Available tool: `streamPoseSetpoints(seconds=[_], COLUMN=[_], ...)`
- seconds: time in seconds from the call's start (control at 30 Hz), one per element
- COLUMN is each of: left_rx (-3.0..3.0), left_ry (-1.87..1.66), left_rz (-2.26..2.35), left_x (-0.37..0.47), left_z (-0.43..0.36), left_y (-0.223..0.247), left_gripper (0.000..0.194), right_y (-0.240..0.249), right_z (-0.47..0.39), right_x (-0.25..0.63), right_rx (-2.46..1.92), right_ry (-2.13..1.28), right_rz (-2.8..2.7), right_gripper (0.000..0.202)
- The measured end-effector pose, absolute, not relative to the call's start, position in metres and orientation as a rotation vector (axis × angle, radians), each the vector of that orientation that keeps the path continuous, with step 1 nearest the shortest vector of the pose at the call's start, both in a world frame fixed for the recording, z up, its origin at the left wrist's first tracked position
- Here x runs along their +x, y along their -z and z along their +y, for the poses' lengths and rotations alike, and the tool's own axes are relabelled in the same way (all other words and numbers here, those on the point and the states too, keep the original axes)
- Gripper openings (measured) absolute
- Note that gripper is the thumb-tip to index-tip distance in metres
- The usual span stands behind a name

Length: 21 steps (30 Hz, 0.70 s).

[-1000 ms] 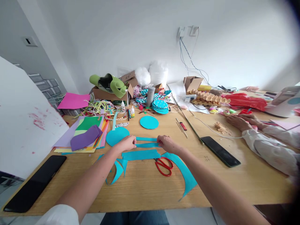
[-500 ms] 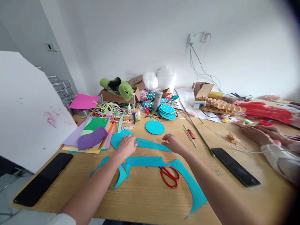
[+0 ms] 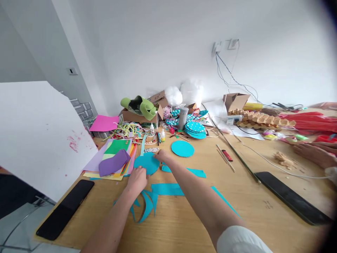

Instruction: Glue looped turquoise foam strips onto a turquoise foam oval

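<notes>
A blue disc [image 3: 147, 163] lies beside the stacked coloured sheets. My left hand [image 3: 138, 178] grips its lower edge with bent fingers. At the disc's upper right edge is my right hand [image 3: 161, 156], its fingers closed on that edge. Another blue disc [image 3: 182, 148] lies flat to the right of my hands. A blue strip [image 3: 168, 189] and curved blue offcuts [image 3: 149, 207] are on the table nearer me. My right forearm crosses over the strips, and the red scissors are hidden from view.
Black phone [image 3: 65, 209] at the left edge; coloured sheets [image 3: 114, 163] behind it. Thin sticks [image 3: 225, 158], a red lighter [image 3: 227, 155], a long green stick [image 3: 237, 154] and a black tray-like object [image 3: 292, 196] lie right. Another person's hands [image 3: 313, 154] rest at far right.
My right hand has moved left across the table to the blue disc, and my left hand now holds its near edge. The view has turned slightly, shifting the left-side things rightward.
</notes>
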<state>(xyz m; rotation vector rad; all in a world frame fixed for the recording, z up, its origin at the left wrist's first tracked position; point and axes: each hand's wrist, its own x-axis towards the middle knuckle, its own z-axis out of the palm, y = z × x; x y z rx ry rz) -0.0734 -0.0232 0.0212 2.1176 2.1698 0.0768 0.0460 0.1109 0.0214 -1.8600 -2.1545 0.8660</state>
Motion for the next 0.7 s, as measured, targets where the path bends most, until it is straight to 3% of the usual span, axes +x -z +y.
streamPoseSetpoints(seconds=[0.27, 0.47, 0.7], left_rx=[2.08, 2.083, 2.14], left_ry=[-0.315, -0.503, -0.97], left_rz=[2.111, 2.059, 1.969], left_x=[-0.086, -0.085, -0.078], left_z=[-0.025, -0.021, -0.009], left_y=[-0.024, -0.023, 0.002], left_gripper=[0.023, 0.02, 0.023], right_y=[-0.05, -0.07, -0.043], right_z=[0.113, 0.124, 0.142], right_x=[0.049, 0.128, 0.214], right_rx=[-1.828, -1.753, -1.779], right_ry=[-1.202, -1.217, -1.171], right_rz=[-1.825, -1.471, -1.048], right_gripper=[0.026, 0.017, 0.036])
